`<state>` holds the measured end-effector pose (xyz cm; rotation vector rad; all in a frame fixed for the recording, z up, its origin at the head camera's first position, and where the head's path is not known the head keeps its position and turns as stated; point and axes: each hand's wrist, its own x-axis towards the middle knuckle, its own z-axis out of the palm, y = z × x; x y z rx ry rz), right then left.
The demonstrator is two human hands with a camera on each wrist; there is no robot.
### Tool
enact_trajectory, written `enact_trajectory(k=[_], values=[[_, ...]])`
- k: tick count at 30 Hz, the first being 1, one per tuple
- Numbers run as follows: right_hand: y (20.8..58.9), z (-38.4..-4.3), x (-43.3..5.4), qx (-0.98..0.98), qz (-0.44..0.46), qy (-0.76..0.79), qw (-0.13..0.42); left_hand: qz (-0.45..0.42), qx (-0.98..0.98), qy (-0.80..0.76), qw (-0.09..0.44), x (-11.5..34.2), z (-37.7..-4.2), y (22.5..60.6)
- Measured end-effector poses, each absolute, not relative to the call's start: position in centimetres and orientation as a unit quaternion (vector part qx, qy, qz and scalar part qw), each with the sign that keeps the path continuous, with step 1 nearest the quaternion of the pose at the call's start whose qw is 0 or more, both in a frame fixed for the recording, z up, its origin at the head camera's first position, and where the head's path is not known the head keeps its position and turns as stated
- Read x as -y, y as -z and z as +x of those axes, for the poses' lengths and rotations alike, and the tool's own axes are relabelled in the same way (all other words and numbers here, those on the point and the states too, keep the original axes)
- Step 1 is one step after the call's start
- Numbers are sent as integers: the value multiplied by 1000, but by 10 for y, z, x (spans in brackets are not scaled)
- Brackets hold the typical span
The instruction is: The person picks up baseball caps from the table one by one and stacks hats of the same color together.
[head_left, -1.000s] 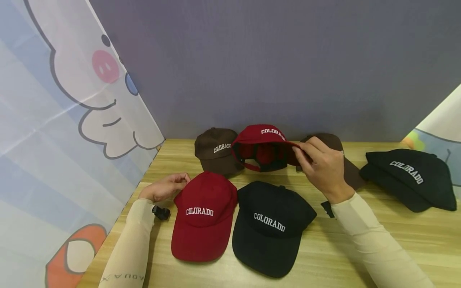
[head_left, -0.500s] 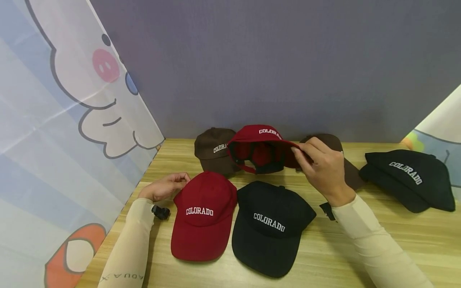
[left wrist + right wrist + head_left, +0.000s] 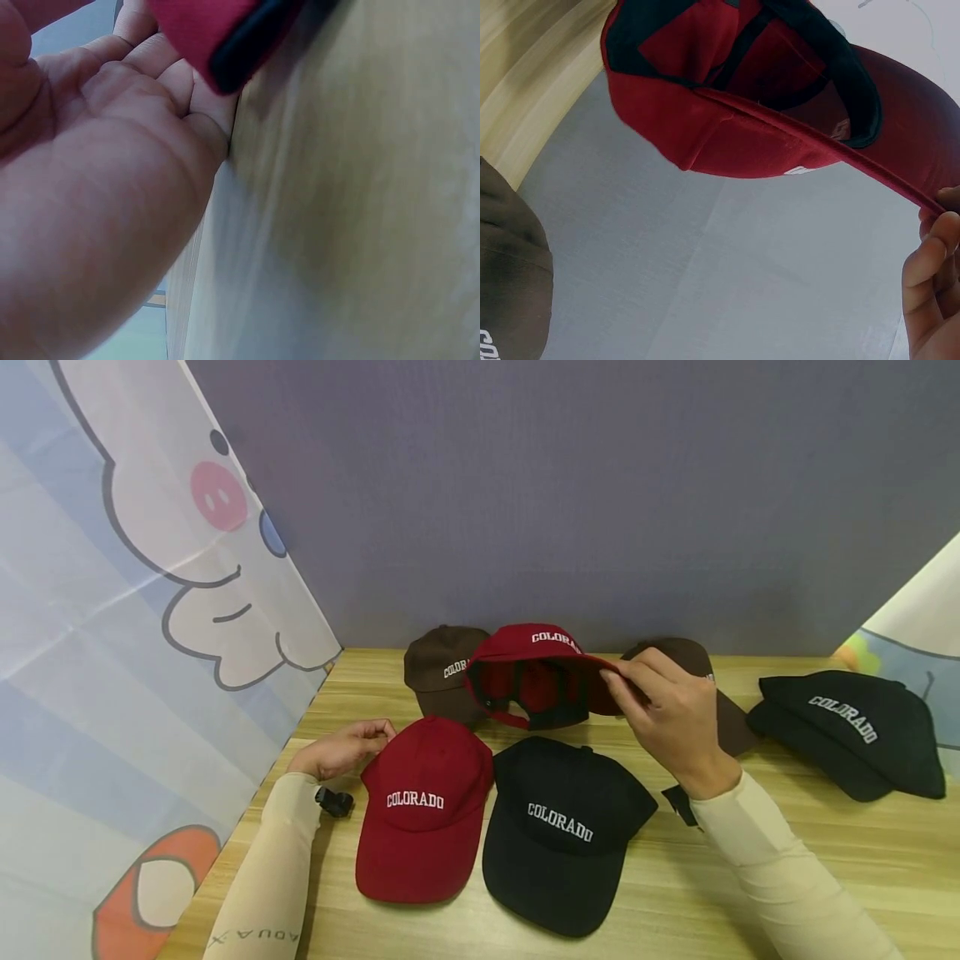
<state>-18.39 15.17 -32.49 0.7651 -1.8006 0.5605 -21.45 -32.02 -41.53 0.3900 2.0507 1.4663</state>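
My right hand [image 3: 671,718] pinches the brim of a red baseball cap [image 3: 543,643] between thumb and fingers. This cap hangs tilted, its inside and back strap facing the front, partly covering a brown cap. In the right wrist view the fingertips grip the brim edge of the red cap [image 3: 727,142]. At the left, my left hand [image 3: 345,750] holds the rear edge of another red cap [image 3: 423,810], which lies brim forward on the table. Close up in the left wrist view, the left hand [image 3: 112,150] has its fingertips partly hidden behind the red cap's edge [image 3: 217,37].
A black cap [image 3: 566,835] lies right of the front red cap. One brown cap [image 3: 442,668] stands at the back left; another brown cap [image 3: 678,656] is partly behind the right hand. A second black cap [image 3: 855,727] lies far right. A grey wall [image 3: 570,502] bounds the table's back.
My right hand has carried the raised red cap slightly left and down, and it covers more of the left brown cap. The left hand and the front caps have stayed in place.
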Motion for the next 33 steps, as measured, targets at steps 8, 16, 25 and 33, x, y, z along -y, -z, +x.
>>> enact_trajectory(k=[8, 16, 25, 33], values=[[322, -182, -148, 744, 323, -243, 532, 149, -768, -551, 290, 320, -214, 413], [318, -177, -145, 740, 324, -243, 538, 148, -767, -553, 289, 319, -213, 411], [319, -172, -142, 738, 331, -243, 536, 154, -765, -553, 293, 321, -214, 414], [318, -169, -139, 738, 338, -245, 529, 154, -762, -555, 296, 322, -215, 417]])
